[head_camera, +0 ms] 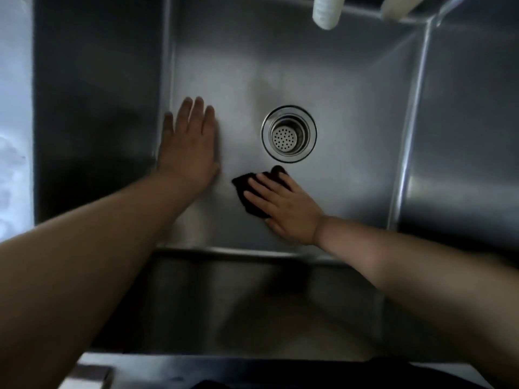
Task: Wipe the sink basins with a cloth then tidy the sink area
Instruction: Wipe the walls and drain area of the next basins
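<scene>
Head view looks straight down into a steel sink basin (351, 88); both bare arms reach in. Right hand (283, 204) lies flat on a dark cloth (247, 189), fingers straight and spread, pressing it onto the basin floor just below the round drain strainer (288, 134); left hand (188, 143) is flat too — fingers straight, holding nothing, resting by the left wall. White faucet tip (327, 11) hangs at the top edge; bit blurry overall.
</scene>
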The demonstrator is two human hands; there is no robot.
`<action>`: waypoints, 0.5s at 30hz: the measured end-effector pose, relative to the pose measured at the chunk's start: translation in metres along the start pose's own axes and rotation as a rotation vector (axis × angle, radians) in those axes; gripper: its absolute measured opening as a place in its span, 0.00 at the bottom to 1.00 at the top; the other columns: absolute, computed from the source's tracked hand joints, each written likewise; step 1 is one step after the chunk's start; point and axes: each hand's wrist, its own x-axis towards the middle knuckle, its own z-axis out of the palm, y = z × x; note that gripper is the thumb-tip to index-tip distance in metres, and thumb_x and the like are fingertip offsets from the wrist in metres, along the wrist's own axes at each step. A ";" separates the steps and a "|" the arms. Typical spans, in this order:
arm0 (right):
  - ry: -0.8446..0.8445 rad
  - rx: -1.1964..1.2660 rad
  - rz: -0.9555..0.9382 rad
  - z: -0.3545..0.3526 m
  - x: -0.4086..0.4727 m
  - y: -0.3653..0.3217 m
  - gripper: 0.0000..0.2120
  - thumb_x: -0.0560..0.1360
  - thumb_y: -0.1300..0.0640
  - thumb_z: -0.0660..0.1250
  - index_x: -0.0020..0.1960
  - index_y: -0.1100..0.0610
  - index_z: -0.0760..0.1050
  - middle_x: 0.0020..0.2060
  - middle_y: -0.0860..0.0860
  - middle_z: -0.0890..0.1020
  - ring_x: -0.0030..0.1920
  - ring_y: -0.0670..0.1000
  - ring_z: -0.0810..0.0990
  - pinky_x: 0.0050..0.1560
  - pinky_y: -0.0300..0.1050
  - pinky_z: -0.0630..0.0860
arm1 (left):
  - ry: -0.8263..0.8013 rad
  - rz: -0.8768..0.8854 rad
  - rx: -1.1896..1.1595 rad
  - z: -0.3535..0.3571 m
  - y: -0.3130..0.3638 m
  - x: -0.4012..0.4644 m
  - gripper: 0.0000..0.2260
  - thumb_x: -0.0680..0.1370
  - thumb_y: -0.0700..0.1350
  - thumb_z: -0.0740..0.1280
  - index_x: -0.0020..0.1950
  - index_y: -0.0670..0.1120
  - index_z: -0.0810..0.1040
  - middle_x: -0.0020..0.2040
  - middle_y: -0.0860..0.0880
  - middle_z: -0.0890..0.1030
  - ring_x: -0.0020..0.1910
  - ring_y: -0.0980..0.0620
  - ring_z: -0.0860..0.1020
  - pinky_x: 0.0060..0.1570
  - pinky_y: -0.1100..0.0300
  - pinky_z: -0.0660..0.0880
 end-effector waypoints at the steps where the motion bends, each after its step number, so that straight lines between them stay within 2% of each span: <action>1: -0.020 0.011 -0.069 0.002 0.002 -0.009 0.30 0.73 0.52 0.58 0.74 0.54 0.61 0.73 0.56 0.64 0.74 0.57 0.60 0.72 0.60 0.54 | 0.009 -0.008 0.005 -0.004 -0.003 -0.002 0.41 0.75 0.52 0.67 0.77 0.41 0.43 0.78 0.42 0.44 0.77 0.42 0.42 0.73 0.44 0.45; 3: -0.046 0.034 -0.239 0.010 -0.002 -0.025 0.27 0.74 0.53 0.58 0.73 0.52 0.63 0.72 0.54 0.66 0.73 0.57 0.62 0.72 0.58 0.52 | -0.004 -0.015 0.019 -0.010 -0.005 -0.006 0.40 0.76 0.51 0.65 0.77 0.40 0.44 0.78 0.42 0.43 0.77 0.42 0.42 0.73 0.45 0.45; 5: -0.087 0.070 -0.351 0.016 -0.015 -0.034 0.27 0.75 0.57 0.62 0.73 0.50 0.63 0.73 0.52 0.65 0.74 0.55 0.59 0.73 0.57 0.48 | -0.014 -0.006 0.030 -0.015 -0.004 -0.013 0.38 0.77 0.50 0.64 0.77 0.39 0.44 0.78 0.41 0.44 0.77 0.42 0.42 0.73 0.45 0.46; 10: -0.222 0.065 -0.364 0.005 -0.056 -0.012 0.31 0.76 0.61 0.63 0.75 0.47 0.57 0.75 0.50 0.59 0.75 0.52 0.49 0.72 0.56 0.40 | -0.038 0.017 0.023 -0.020 0.003 -0.027 0.36 0.77 0.49 0.63 0.77 0.39 0.47 0.78 0.41 0.45 0.77 0.42 0.43 0.73 0.46 0.48; 12: -0.241 0.008 -0.350 -0.003 -0.071 0.004 0.29 0.77 0.58 0.61 0.75 0.46 0.56 0.74 0.50 0.61 0.75 0.53 0.52 0.71 0.58 0.43 | -0.036 0.031 0.017 -0.022 0.005 -0.029 0.35 0.77 0.49 0.63 0.77 0.39 0.49 0.78 0.41 0.46 0.77 0.42 0.44 0.73 0.46 0.49; 15: -0.226 -0.084 -0.236 -0.010 -0.076 0.032 0.26 0.74 0.54 0.55 0.72 0.47 0.59 0.70 0.52 0.69 0.70 0.57 0.67 0.67 0.62 0.56 | -0.038 0.041 -0.021 -0.023 0.010 -0.031 0.33 0.77 0.47 0.63 0.77 0.39 0.51 0.78 0.41 0.47 0.77 0.43 0.44 0.74 0.47 0.49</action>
